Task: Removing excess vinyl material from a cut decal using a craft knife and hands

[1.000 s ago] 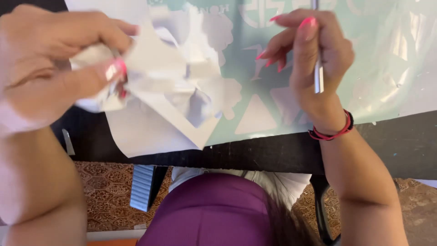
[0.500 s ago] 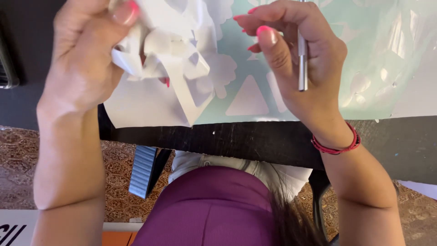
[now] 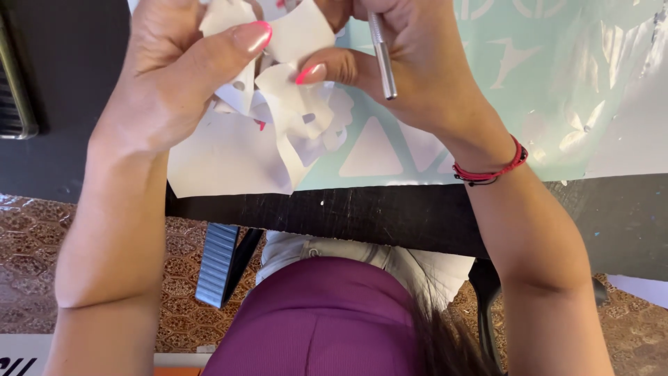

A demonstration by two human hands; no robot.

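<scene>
1. Head view: the left hand (image 3: 174,76) pinched a crumpled wad of white vinyl scraps (image 3: 285,104) above the pale green stencil sheet (image 3: 529,90) on the black table (image 3: 390,216).
2. The right hand (image 3: 410,63) was closed round a thin metal tool (image 3: 382,56), its thumb touching the scraps.

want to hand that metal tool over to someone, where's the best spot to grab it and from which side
Take the thin metal tool by the bare lower stretch of its shaft, below the right hand, coming in from the table's near edge. That end juts free of the fingers, straight and nearly upright in the picture. Its upper end is hidden inside the grip, beside the crumpled white scraps that the left hand pinches.
</scene>
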